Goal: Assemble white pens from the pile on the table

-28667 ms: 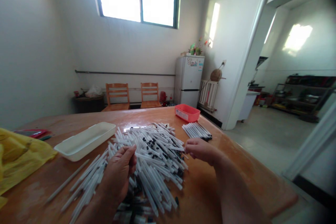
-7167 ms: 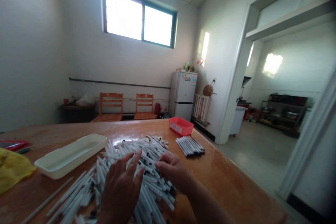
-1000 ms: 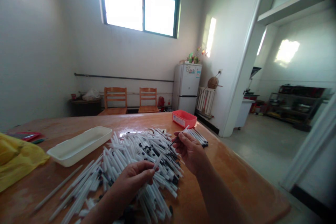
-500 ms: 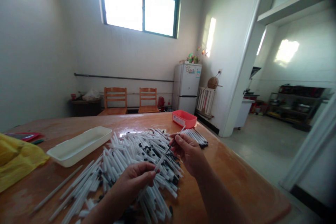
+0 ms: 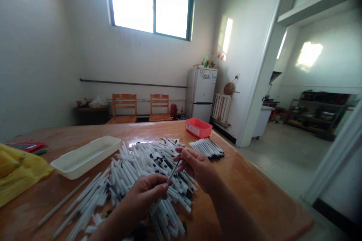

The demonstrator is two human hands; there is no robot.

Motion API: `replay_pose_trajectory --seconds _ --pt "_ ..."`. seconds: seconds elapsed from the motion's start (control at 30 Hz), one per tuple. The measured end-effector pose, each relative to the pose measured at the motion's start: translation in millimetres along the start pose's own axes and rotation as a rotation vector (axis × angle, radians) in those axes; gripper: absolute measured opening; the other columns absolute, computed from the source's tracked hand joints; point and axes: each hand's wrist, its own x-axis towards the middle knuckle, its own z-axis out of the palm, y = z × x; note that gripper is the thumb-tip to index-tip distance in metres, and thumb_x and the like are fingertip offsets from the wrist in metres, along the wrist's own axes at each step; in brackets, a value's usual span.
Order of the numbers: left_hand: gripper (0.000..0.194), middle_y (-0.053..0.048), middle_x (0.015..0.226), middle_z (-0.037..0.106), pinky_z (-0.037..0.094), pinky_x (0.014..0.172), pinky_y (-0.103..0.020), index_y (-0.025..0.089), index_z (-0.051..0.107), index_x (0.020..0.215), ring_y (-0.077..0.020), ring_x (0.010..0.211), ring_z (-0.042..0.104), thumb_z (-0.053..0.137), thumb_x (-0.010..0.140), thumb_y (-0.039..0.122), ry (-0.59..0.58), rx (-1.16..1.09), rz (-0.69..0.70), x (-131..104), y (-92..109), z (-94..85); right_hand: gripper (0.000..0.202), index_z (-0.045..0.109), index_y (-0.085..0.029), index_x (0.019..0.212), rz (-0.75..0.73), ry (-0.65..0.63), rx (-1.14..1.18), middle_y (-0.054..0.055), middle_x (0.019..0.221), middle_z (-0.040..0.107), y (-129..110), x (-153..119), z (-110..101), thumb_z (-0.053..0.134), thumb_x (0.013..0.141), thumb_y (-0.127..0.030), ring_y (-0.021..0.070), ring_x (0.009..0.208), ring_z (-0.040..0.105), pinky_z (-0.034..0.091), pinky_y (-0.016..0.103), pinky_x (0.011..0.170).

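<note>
My left hand (image 5: 148,192) is closed, pinching the lower part of a clear pen barrel (image 5: 173,173) between thumb and fingers. A dark refill shows inside the barrel, which slants up to the right. At its upper end my right hand (image 5: 198,165) is closed, thumb and fingertips together; the refill's end is hidden by those fingers. Beneath both hands spreads a large heap of white pen parts (image 5: 132,165), with small black pieces mixed in. Beyond my right hand lies a neat row of pens (image 5: 205,147) with black ends.
A red plastic basket (image 5: 198,128) stands at the table's far right. To the left are a long cream tray (image 5: 86,158), a yellow plastic bag (image 5: 22,173) and a loose thin rod (image 5: 62,202). Two wooden chairs (image 5: 124,107) are behind the table (image 5: 254,196).
My right hand has moved down and left toward my left hand. The refill has slid deeper into the barrel, and its upper end no longer sticks out above my fingers.
</note>
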Motion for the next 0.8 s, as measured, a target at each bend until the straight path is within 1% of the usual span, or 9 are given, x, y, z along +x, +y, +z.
replay_pose_trajectory --seconds 0.17,0.27,0.33,0.43,0.53,0.6,0.67,0.73,0.8 --pt "0.030 -0.003 0.075 0.067 0.041 0.067 -0.025 0.020 0.078 0.092 -0.0160 0.071 0.056 0.075 0.073 0.043 0.011 -0.008 -0.020 -0.3 0.5 0.6 0.046 0.067 -0.018 0.113 -0.033 0.108 0.026 0.008 0.097 0.070 -2.5 1.5 -6.6 0.060 0.087 -0.055 0.0104 0.062 0.059 0.025 0.020 0.043" --pt "0.030 -0.003 0.076 0.068 0.042 0.069 -0.025 0.020 0.078 0.092 -0.0157 0.072 0.056 0.076 0.073 0.042 0.026 -0.021 -0.017 0.1 -0.6 -0.7 0.041 0.068 -0.018 0.109 -0.032 0.147 0.008 0.007 0.092 0.069 -2.1 2.8 -13.0 0.062 0.086 -0.052 0.0100 0.061 0.057 0.026 0.019 0.044" --pt "0.029 -0.003 0.074 0.068 0.041 0.067 -0.024 0.020 0.077 0.092 -0.0152 0.071 0.056 0.075 0.074 0.042 0.033 -0.011 -0.008 1.0 -2.7 -3.0 0.035 0.069 -0.018 0.104 -0.016 0.176 -0.056 0.005 0.087 0.068 1.7 5.1 -17.6 0.064 0.084 -0.046 0.0096 0.060 0.055 0.030 0.019 0.046" --pt "0.031 -0.003 0.073 0.068 0.039 0.063 -0.022 0.019 0.076 0.096 -0.0140 0.069 0.055 0.073 0.077 0.043 0.067 0.003 0.017 2.7 -5.3 -6.9 0.025 0.069 -0.016 0.095 -0.001 0.205 -0.243 0.001 0.077 0.065 13.6 10.4 -22.4 0.065 0.081 -0.036 0.0105 0.058 0.053 0.037 0.022 0.052" --pt "0.035 -0.002 0.070 0.067 0.032 0.054 -0.020 0.018 0.074 0.100 -0.0099 0.058 0.047 0.072 0.078 0.045 0.153 -0.008 0.011 3.8 -4.7 -9.9 0.017 0.070 -0.017 0.088 -0.049 0.190 -0.514 0.000 0.069 0.063 30.5 16.0 -23.6 0.062 0.079 -0.027 0.0125 0.060 0.053 0.040 0.024 0.057" --pt "0.036 -0.001 0.070 0.067 0.029 0.052 -0.020 0.018 0.072 0.102 -0.0086 0.055 0.043 0.071 0.078 0.045 0.191 -0.040 0.005 4.0 -3.3 -11.5 0.016 0.072 -0.018 0.086 -0.086 0.157 -0.718 0.000 0.071 0.065 41.6 18.6 -23.5 0.060 0.077 -0.023 0.0137 0.065 0.055 0.040 0.024 0.060" --pt "0.035 -0.002 0.072 0.068 0.030 0.053 -0.019 0.018 0.071 0.103 -0.0087 0.058 0.046 0.071 0.079 0.044 0.205 -0.080 0.009 4.1 -2.3 -13.2 0.018 0.074 -0.019 0.086 -0.098 0.116 -0.891 0.000 0.074 0.066 50.5 20.2 -23.7 0.059 0.075 -0.019 0.0144 0.069 0.057 0.040 0.024 0.062" --pt "0.034 -0.002 0.074 0.068 0.033 0.056 -0.019 0.018 0.071 0.102 -0.0094 0.062 0.050 0.071 0.079 0.043 0.224 -0.116 0.013 4.3 -2.2 -15.0 0.022 0.075 -0.021 0.088 -0.095 0.072 -1.007 0.001 0.077 0.067 56.0 21.1 -24.2 0.059 0.074 -0.016 0.0148 0.072 0.058 0.040 0.023 0.064" --pt "0.033 -0.002 0.074 0.068 0.034 0.056 -0.018 0.018 0.071 0.100 -0.0095 0.063 0.051 0.072 0.079 0.043 0.254 -0.137 0.015 4.6 -2.3 -16.6 0.025 0.076 -0.022 0.091 -0.092 0.032 -1.068 0.001 0.081 0.067 58.5 21.9 -24.3 0.060 0.074 -0.017 0.0154 0.075 0.059 0.041 0.023 0.066"
